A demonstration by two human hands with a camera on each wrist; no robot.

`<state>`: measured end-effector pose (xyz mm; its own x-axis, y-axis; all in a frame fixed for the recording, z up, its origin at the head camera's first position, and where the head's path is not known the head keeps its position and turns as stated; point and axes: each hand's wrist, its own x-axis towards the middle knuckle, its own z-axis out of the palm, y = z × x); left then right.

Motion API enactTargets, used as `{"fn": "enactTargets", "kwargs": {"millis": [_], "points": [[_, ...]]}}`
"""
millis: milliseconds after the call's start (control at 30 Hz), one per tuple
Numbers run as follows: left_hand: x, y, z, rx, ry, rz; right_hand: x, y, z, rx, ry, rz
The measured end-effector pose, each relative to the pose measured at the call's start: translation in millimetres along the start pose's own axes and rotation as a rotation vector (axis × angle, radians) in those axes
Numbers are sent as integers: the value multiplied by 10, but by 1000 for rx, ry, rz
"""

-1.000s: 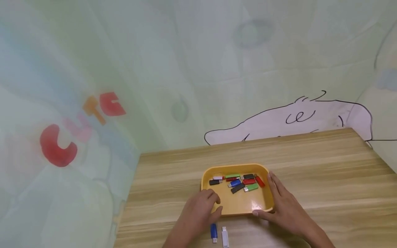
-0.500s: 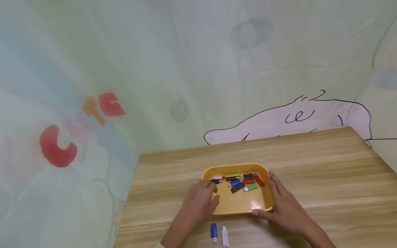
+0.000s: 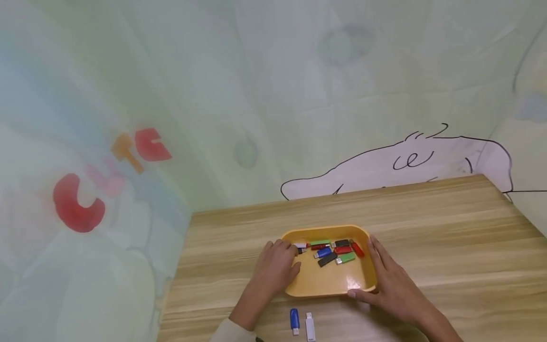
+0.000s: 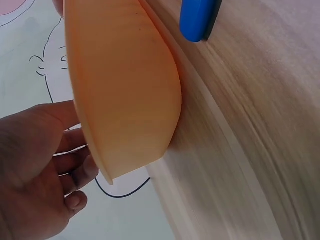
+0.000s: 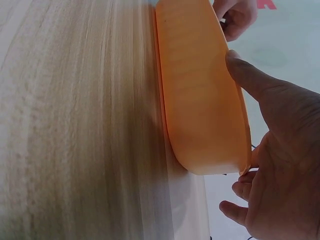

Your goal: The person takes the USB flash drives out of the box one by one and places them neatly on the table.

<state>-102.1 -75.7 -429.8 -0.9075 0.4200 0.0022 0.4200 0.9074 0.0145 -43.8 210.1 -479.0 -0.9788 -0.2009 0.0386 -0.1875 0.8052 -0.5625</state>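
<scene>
A yellow plastic tray (image 3: 316, 290) sits on the table with several USB flash drives in its far part. My left hand (image 3: 273, 266) reaches over the tray's left rim, thumb and forefinger apart, close to a black flash drive (image 3: 302, 250) that it partly covers. In the left wrist view the tray wall hides the tips of the thumb and forefinger of the left hand (image 4: 40, 160). My right hand (image 3: 395, 287) holds the tray's near right corner, thumb (image 5: 245, 70) on the near rim and fingers along the right side.
A blue flash drive (image 3: 294, 320) and a white one (image 3: 310, 327) lie on the wooden table (image 3: 444, 228) in front of the tray. Inside it are red, green (image 3: 345, 258), blue and black drives. A printed cloth (image 3: 265, 95) hangs behind the table.
My left hand has moved away from me along the tray's left side, from the near left corner toward the black flash drive. The right hand stays on the tray.
</scene>
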Motion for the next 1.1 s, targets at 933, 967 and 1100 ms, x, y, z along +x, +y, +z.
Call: {"fn": "enactTargets", "kwargs": {"millis": [933, 967, 1100], "points": [[140, 25, 190, 105, -44, 1, -27, 10, 40, -1, 23, -23], [137, 27, 192, 106, -43, 4, -26, 11, 38, -2, 24, -24], [132, 43, 198, 119, -43, 9, -20, 22, 26, -9, 26, -24]]}}
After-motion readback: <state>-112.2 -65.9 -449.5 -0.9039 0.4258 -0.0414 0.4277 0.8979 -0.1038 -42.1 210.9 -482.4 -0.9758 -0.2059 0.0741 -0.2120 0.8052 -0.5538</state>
